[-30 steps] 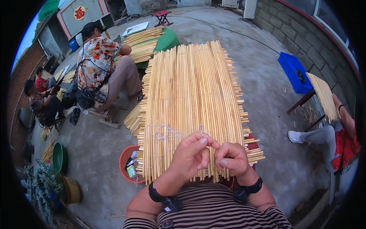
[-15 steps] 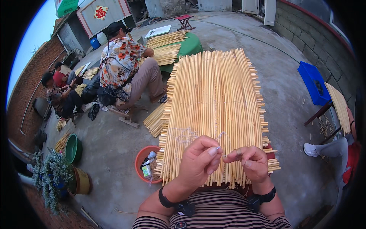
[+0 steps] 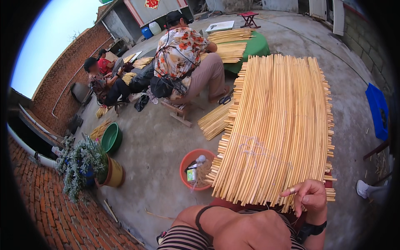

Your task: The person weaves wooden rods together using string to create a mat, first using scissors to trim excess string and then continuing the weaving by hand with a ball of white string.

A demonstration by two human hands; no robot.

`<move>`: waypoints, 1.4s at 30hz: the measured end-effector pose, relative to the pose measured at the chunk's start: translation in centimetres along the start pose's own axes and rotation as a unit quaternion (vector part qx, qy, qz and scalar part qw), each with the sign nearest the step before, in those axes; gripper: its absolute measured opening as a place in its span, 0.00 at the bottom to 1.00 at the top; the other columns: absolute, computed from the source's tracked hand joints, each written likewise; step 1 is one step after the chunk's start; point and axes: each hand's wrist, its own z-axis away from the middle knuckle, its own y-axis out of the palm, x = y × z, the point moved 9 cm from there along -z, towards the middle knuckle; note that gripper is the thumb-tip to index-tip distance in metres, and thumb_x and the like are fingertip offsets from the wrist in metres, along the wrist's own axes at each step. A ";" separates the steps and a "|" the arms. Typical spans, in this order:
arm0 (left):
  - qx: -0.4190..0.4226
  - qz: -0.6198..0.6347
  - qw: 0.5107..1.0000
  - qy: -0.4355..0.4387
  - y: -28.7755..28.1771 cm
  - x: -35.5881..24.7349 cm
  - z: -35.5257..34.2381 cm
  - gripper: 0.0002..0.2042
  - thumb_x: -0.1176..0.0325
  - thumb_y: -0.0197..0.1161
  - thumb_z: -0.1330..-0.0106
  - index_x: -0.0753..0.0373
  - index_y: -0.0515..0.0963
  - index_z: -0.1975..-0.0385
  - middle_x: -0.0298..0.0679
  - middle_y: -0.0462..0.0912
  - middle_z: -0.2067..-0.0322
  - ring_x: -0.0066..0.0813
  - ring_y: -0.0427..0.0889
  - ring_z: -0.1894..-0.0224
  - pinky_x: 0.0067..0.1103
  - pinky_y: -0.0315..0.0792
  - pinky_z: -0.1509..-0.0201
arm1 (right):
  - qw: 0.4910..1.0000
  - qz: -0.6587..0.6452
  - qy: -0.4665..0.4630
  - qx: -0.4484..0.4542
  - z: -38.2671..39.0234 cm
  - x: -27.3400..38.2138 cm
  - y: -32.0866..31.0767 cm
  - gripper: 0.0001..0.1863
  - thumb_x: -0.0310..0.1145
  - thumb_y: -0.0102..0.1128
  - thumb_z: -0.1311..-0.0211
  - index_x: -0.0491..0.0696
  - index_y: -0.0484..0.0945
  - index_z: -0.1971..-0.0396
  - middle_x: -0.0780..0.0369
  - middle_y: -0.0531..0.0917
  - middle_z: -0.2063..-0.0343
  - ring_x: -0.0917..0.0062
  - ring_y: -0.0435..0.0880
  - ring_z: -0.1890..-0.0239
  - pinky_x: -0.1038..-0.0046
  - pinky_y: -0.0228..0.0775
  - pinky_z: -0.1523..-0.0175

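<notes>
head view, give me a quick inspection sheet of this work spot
surface: bare concrete yard floor
job's things: mat of pale reeds laid side by side, loose thread on top
clutter: orange basin with small items, green basin, potted plant, reed bundles
hands: right hand at the mat's near edge, fingers curled; left hand hidden behind its forearm
cables: nothing seen
surroundings: seated person in floral shirt, brick wall, blue stool

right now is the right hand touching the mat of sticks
Touching. The head view shows the right hand with its fingertips on the near edge of the stick mat.
</notes>
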 end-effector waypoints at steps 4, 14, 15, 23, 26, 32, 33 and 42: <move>0.026 -0.014 0.999 0.021 0.0 -0.9 -0.1 0.04 0.79 0.58 0.42 0.70 0.76 0.77 0.43 0.74 0.81 0.23 0.68 0.88 0.18 0.55 0.87 | 0.955 -0.038 0.138 0.260 1.0 -3.3 4.6 0.07 0.26 0.52 0.41 0.37 0.73 0.74 0.52 0.80 0.76 0.68 0.80 0.72 0.73 0.69 0.70; 0.083 -0.237 0.963 0.100 0.6 -3.0 -0.2 0.04 0.80 0.62 0.50 0.69 0.74 0.77 0.42 0.72 0.82 0.24 0.65 0.88 0.18 0.52 0.87 | 0.977 -0.128 0.125 0.113 0.4 -3.5 3.3 0.09 0.29 0.53 0.43 0.37 0.72 0.74 0.55 0.78 0.80 0.72 0.77 0.78 0.75 0.68 0.71; 0.074 -0.243 0.959 0.122 0.7 -3.5 -0.1 0.04 0.81 0.62 0.50 0.68 0.74 0.77 0.42 0.72 0.82 0.24 0.65 0.88 0.18 0.52 0.87 | 0.980 -0.129 0.107 0.104 0.2 -3.5 2.9 0.08 0.27 0.53 0.43 0.37 0.72 0.74 0.52 0.78 0.80 0.70 0.78 0.79 0.74 0.69 0.73; 0.049 -0.227 0.964 0.131 0.3 -3.6 0.1 0.05 0.81 0.62 0.51 0.68 0.73 0.77 0.41 0.71 0.82 0.24 0.65 0.88 0.18 0.52 0.87 | 0.989 -0.086 0.116 0.011 -0.1 -4.1 1.1 0.08 0.29 0.56 0.45 0.39 0.71 0.75 0.54 0.78 0.79 0.72 0.78 0.80 0.75 0.70 0.73; 0.047 -0.215 0.968 0.125 0.1 -4.0 0.0 0.04 0.82 0.62 0.51 0.67 0.73 0.77 0.41 0.70 0.82 0.24 0.65 0.88 0.18 0.52 0.87 | 0.992 -0.084 0.096 0.004 -0.2 -4.2 0.7 0.08 0.29 0.56 0.45 0.39 0.71 0.74 0.54 0.78 0.78 0.72 0.78 0.80 0.75 0.71 0.73; 0.045 -0.244 0.965 0.081 0.7 -4.7 -0.1 0.04 0.82 0.61 0.50 0.66 0.73 0.78 0.39 0.69 0.84 0.25 0.65 0.89 0.18 0.52 0.87 | 0.997 -0.072 0.021 -0.030 -0.5 -2.8 0.3 0.07 0.29 0.55 0.43 0.40 0.71 0.74 0.48 0.79 0.70 0.71 0.81 0.77 0.75 0.72 0.73; 0.043 -0.242 0.968 0.043 0.4 -3.9 -0.3 0.04 0.82 0.61 0.50 0.66 0.73 0.78 0.39 0.69 0.84 0.25 0.65 0.89 0.18 0.53 0.87 | 0.997 -0.071 0.021 -0.032 -0.7 -2.8 0.4 0.07 0.29 0.55 0.43 0.40 0.71 0.74 0.48 0.79 0.70 0.71 0.81 0.77 0.75 0.72 0.73; 0.058 -0.182 0.981 0.042 -0.3 -4.3 2.0 0.05 0.80 0.55 0.43 0.69 0.69 0.80 0.41 0.68 0.87 0.23 0.62 0.91 0.20 0.50 0.89 | 0.968 -0.051 0.071 0.237 -0.8 -2.6 6.9 0.06 0.25 0.53 0.42 0.37 0.75 0.72 0.46 0.78 0.65 0.64 0.83 0.70 0.69 0.73 0.64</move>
